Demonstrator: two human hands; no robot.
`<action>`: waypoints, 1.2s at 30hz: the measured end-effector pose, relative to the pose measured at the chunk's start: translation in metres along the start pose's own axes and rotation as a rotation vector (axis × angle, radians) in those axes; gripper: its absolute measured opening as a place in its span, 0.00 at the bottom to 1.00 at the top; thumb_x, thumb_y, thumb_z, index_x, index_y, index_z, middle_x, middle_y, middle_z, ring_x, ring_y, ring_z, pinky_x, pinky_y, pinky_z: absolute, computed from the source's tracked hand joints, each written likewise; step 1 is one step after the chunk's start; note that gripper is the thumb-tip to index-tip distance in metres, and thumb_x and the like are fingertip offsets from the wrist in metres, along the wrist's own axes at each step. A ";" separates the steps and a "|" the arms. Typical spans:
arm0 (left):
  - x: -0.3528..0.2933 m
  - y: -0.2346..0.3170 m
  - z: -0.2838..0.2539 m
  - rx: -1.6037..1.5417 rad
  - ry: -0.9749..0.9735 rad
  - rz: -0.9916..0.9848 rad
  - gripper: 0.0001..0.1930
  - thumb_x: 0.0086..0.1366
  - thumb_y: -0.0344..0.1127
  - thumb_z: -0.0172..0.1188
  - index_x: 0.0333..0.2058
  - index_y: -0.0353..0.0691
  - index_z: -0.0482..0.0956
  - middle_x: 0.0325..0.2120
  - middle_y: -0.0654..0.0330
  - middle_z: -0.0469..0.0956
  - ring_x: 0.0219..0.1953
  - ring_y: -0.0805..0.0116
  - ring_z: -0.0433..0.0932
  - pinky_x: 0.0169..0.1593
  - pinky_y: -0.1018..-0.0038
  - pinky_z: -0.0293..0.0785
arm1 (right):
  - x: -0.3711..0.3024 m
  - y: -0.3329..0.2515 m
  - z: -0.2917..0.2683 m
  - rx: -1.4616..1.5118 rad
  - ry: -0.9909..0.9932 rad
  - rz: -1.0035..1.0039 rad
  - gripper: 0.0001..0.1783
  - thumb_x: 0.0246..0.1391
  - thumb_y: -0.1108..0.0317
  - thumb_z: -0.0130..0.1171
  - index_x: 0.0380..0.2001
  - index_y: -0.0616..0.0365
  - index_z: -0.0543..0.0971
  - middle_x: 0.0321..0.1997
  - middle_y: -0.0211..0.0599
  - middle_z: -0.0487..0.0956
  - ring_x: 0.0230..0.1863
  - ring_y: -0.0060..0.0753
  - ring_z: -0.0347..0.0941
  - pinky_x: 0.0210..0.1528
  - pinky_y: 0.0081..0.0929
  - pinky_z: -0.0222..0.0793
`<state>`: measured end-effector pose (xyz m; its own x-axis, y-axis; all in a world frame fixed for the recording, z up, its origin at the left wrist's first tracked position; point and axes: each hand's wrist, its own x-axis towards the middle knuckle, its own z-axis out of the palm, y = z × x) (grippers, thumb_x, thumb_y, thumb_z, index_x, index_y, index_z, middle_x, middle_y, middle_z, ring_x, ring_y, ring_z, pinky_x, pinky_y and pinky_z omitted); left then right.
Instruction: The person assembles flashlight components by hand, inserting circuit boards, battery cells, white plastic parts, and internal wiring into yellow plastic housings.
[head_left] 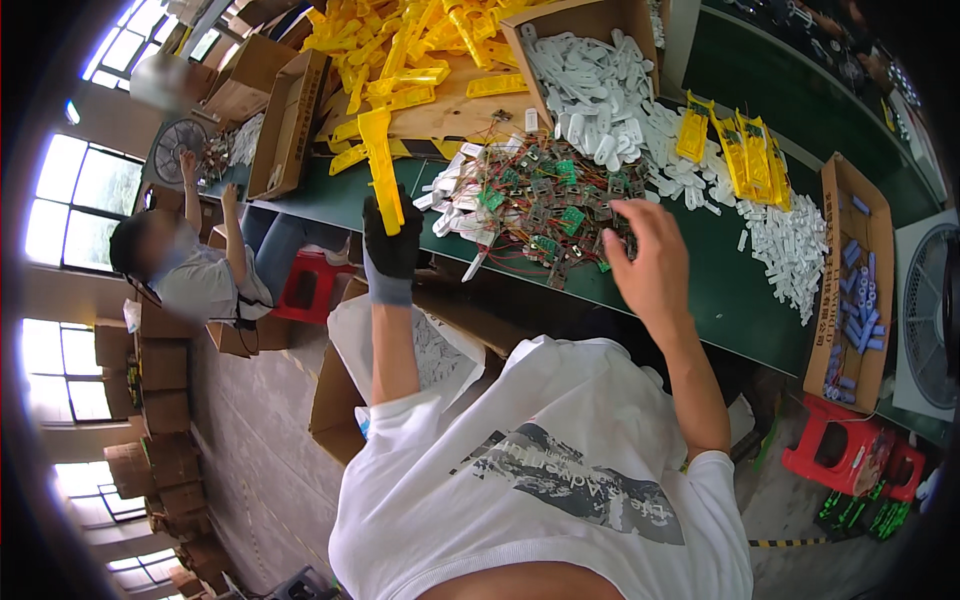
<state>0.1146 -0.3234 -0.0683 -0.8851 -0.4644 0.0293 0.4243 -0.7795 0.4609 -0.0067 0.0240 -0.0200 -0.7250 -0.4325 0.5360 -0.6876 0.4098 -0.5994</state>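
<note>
My left hand (391, 247), in a black glove with a grey cuff, is closed around the lower end of a long yellow plastic holder (379, 160) that stands nearly upright above the bench's front edge. At the right side of a tangled heap of small green circuit boards with red wires (548, 205) is my bare right hand (650, 262). Its thumb and fingers are apart, and no object shows between them. Left of the boards, white plastic casings (462, 205) lie partly beneath the heap.
Yellow holders (415, 45) pile up at the back left. A tilted carton (514, 40) spills white casings. More yellow holders (755, 165) and small white parts (790, 245) lie right, beside a box of purple cylinders (880, 215). An open carton (330, 400) stands below; another person (215, 275) sits left.
</note>
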 end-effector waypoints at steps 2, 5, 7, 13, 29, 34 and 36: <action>-0.048 -0.032 0.033 -0.059 0.046 0.096 0.21 0.68 0.41 0.53 0.55 0.37 0.67 0.43 0.54 0.72 0.41 0.64 0.72 0.46 0.70 0.70 | 0.004 -0.035 0.025 0.053 -0.200 -0.266 0.15 0.45 0.72 0.64 0.40 0.54 0.78 0.40 0.33 0.77 0.45 0.39 0.72 0.48 0.35 0.68; -0.104 -0.045 0.052 -0.100 -0.074 0.113 0.24 0.65 0.39 0.57 0.57 0.41 0.65 0.44 0.57 0.72 0.42 0.64 0.72 0.48 0.68 0.70 | 0.013 -0.071 0.076 0.041 -0.349 -0.506 0.11 0.46 0.68 0.64 0.36 0.53 0.80 0.39 0.31 0.77 0.44 0.35 0.72 0.47 0.33 0.68; -0.120 -0.048 0.043 -0.096 -0.032 0.146 0.24 0.63 0.38 0.58 0.56 0.41 0.65 0.44 0.57 0.73 0.43 0.64 0.72 0.48 0.67 0.70 | 0.033 -0.079 0.100 -0.039 -0.440 -0.561 0.12 0.47 0.63 0.64 0.35 0.53 0.81 0.39 0.32 0.78 0.44 0.35 0.72 0.47 0.33 0.66; -0.143 -0.091 -0.006 0.159 0.433 0.282 0.18 0.61 0.26 0.59 0.50 0.39 0.69 0.42 0.60 0.76 0.44 0.66 0.76 0.51 0.69 0.73 | 0.055 -0.083 0.156 -0.694 -0.598 -0.542 0.15 0.45 0.57 0.66 0.32 0.55 0.81 0.37 0.36 0.79 0.47 0.39 0.73 0.49 0.34 0.63; -0.014 -0.134 0.028 0.589 0.239 0.295 0.19 0.62 0.24 0.57 0.52 0.30 0.69 0.42 0.59 0.76 0.43 0.74 0.75 0.49 0.77 0.70 | 0.160 -0.032 0.060 0.711 -0.147 0.073 0.15 0.47 0.66 0.71 0.35 0.63 0.81 0.30 0.31 0.82 0.30 0.17 0.75 0.34 0.17 0.71; 0.014 -0.137 0.021 0.574 0.285 0.403 0.23 0.60 0.21 0.57 0.55 0.29 0.67 0.44 0.59 0.76 0.45 0.73 0.75 0.50 0.77 0.71 | 0.183 -0.024 0.028 0.419 -0.381 0.089 0.15 0.54 0.60 0.64 0.35 0.63 0.77 0.26 0.32 0.80 0.27 0.15 0.73 0.30 0.16 0.67; 0.011 -0.143 0.008 0.674 0.347 0.525 0.22 0.58 0.19 0.57 0.52 0.28 0.69 0.44 0.58 0.76 0.44 0.72 0.75 0.50 0.75 0.71 | 0.188 -0.020 0.014 0.380 -0.416 0.123 0.15 0.55 0.60 0.63 0.34 0.63 0.78 0.26 0.30 0.80 0.26 0.14 0.72 0.29 0.16 0.66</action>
<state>0.0421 -0.2135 -0.1266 -0.4575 -0.8740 0.1638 0.4577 -0.0735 0.8861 -0.1284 -0.0767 0.0840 -0.6691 -0.7112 0.2157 -0.4809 0.1931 -0.8552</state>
